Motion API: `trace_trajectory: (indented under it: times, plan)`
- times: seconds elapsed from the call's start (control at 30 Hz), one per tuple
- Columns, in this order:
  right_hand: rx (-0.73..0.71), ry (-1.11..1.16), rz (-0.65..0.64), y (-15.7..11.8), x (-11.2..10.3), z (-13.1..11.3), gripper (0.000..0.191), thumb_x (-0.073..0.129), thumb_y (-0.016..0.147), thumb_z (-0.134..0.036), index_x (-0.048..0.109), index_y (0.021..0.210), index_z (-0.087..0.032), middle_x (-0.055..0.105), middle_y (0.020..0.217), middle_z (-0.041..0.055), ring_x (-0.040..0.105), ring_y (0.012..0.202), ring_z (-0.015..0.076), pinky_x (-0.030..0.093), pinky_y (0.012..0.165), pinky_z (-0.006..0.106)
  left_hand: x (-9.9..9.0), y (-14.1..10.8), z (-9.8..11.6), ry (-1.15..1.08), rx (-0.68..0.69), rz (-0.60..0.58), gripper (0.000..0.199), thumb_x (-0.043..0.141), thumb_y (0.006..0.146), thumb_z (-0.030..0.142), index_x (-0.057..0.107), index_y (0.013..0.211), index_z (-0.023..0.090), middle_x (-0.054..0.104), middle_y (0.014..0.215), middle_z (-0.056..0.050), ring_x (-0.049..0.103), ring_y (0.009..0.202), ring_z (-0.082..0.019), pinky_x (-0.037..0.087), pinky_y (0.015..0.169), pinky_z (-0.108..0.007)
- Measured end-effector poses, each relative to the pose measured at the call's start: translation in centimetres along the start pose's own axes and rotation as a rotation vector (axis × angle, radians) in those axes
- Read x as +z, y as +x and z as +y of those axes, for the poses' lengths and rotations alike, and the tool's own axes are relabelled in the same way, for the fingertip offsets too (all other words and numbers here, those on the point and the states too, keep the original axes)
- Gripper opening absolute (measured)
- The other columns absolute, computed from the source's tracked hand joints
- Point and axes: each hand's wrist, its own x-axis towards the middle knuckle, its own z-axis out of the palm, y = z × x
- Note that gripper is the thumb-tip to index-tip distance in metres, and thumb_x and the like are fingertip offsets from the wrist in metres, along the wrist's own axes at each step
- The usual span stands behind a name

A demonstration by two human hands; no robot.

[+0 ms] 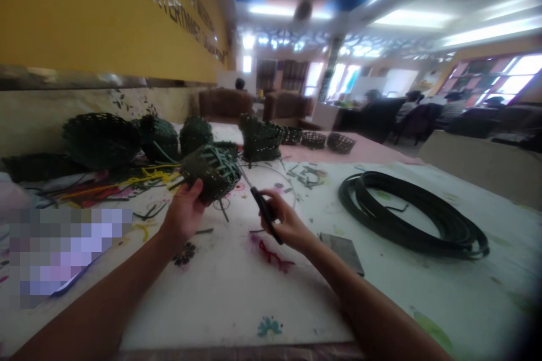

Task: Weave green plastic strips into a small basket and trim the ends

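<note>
A small dark green woven basket point(212, 172) is tilted on its side in my left hand point(185, 211), thumb pressed on its wall. Strip ends stick out from the weave, and one hangs below it. My right hand point(283, 217) is wrapped round the black handles of a pair of scissors point(263, 208). The blades point up and left, close to the basket's right side; whether they touch it I cannot tell. Beneath both hands lies a flowered white tablecloth point(220, 293). A piece of red string point(274, 256) rests just below my right hand.
A coil of dark strip point(415, 237) lies at right, near a flat grey piece point(342, 251). Several woven baskets point(260, 138) stand along the back. Cut strips point(307, 175) and yellow string point(152, 174) are scattered about. People point(410, 104) sit in the background.
</note>
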Motion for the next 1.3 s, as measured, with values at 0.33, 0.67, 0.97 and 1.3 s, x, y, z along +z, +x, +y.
trace_trajectory:
  times: [0.33, 0.67, 0.97, 1.3]
  plan:
    - [0.145, 0.059, -0.032, -1.3, 2.9, -1.1, 0.071, 0.087, 0.062, -0.035, 0.056, 0.125, -0.022, 0.053, 0.076, -0.0062, 0.049, 0.071, 0.014, 0.04, 0.069, 0.028, 1.3, -2.2, -0.4, 0.041, -0.115, 0.061, 0.031, 0.088, 0.073, 0.029, 0.071, 0.096, 0.017, 0.079, 0.097, -0.002, 0.074, 0.087, -0.015, 0.061, 0.084, -0.026]
    - [0.071, -0.036, -0.029, -1.4, 3.2, -1.3, 0.072, 0.088, 0.063, -0.047, 0.056, 0.122, -0.02, 0.055, 0.08, -0.0046, 0.046, 0.069, 0.0126, 0.04, 0.065, 0.026, 2.3, -4.0, -1.2, 0.128, -0.15, 0.055, 0.04, 0.093, 0.064, 0.036, 0.074, 0.094, 0.017, 0.079, 0.092, -0.003, 0.075, 0.084, -0.018, 0.061, 0.08, -0.027]
    - [0.015, 0.009, -0.063, -2.1, 4.4, 0.1, 0.076, 0.08, 0.07, -0.06, 0.05, 0.128, -0.021, 0.049, 0.073, -0.0063, 0.044, 0.065, 0.0129, 0.036, 0.061, 0.026, 3.2, -6.1, -2.1, 0.181, -0.119, 0.059, 0.039, 0.09, 0.068, 0.038, 0.075, 0.097, 0.016, 0.078, 0.1, -0.006, 0.073, 0.1, -0.024, 0.058, 0.095, -0.035]
    - [-0.045, 0.022, -0.074, -2.2, 4.9, 0.5, 0.065, 0.071, 0.081, -0.056, 0.046, 0.129, -0.02, 0.052, 0.075, -0.0046, 0.048, 0.066, 0.0138, 0.04, 0.062, 0.027, 4.2, -7.0, -2.3, 0.087, -0.123, 0.078, 0.033, 0.09, 0.067, 0.035, 0.074, 0.091, 0.018, 0.079, 0.099, -0.006, 0.072, 0.103, -0.025, 0.058, 0.097, -0.038]
